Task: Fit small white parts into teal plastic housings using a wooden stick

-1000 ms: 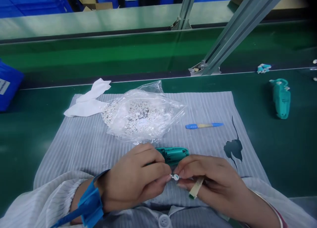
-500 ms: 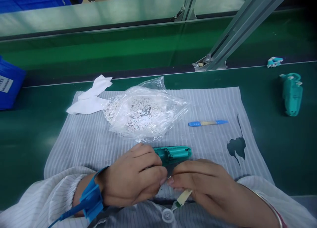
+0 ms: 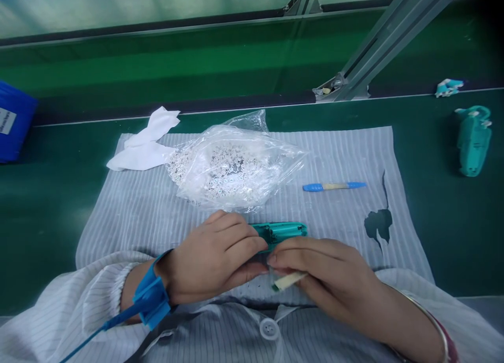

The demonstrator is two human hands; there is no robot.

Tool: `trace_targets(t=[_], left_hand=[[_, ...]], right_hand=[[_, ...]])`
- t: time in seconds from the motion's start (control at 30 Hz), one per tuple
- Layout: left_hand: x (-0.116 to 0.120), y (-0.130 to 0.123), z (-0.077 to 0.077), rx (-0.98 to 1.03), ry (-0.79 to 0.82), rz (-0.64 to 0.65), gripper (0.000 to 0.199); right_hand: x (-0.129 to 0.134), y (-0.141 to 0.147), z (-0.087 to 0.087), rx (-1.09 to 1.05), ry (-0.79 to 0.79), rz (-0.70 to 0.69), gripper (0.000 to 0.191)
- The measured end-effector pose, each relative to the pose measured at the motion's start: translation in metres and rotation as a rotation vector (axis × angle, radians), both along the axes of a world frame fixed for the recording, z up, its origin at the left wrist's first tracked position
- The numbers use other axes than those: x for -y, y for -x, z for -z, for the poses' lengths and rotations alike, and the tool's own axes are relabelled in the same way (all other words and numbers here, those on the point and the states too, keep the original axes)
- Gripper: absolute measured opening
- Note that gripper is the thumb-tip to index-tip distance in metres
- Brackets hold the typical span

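A teal plastic housing (image 3: 287, 230) lies lengthwise on the striped cloth, its hollow inside facing up. My left hand (image 3: 218, 258) is curled over its left end, which the fingers hide; the thumb sits apart, pointing right. Close by on the right, my right hand (image 3: 326, 273) has its fingers closed in a pinch by the housing's near edge. Out of that hand sticks a slim cream-coloured strip (image 3: 291, 280) with a green end, its kind unclear. Whatever lies at the right fingertips is hidden.
Beyond my hands sits a clear plastic bag (image 3: 236, 168) of small white parts. A white cloth piece (image 3: 144, 147) lies left of it, a blue-and-cream pen-like tool (image 3: 334, 186) right. Another teal housing (image 3: 474, 142) rests far right. A blue bin (image 3: 16, 124) stands left; a metal post (image 3: 378, 53) rises behind.
My left thumb has moved away from the right fingertips. The cream strip has tilted flatter. The whole view has shifted slightly, with the scene sitting higher.
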State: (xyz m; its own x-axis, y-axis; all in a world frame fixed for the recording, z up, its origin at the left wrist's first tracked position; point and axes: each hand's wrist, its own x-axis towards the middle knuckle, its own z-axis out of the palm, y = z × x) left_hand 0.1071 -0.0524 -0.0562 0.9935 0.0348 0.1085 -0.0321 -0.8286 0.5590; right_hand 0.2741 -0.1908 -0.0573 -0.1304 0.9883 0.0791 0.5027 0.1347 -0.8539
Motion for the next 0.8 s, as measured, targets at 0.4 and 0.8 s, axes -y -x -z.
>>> trace_targets(t=[0.4, 0.8], left_hand=[[-0.019, -0.003, 0.006, -0.157, -0.148, 0.01, 0.046], [-0.034, 0.002, -0.013, 0.14, 0.635, -0.334, 0.06]], right_hand=[[0.008, 0.012, -0.022, 0.676, -0.065, -0.391, 0.028], [-0.015, 0.04, -0.011, 0.707, -0.11, -0.474, 0.024]])
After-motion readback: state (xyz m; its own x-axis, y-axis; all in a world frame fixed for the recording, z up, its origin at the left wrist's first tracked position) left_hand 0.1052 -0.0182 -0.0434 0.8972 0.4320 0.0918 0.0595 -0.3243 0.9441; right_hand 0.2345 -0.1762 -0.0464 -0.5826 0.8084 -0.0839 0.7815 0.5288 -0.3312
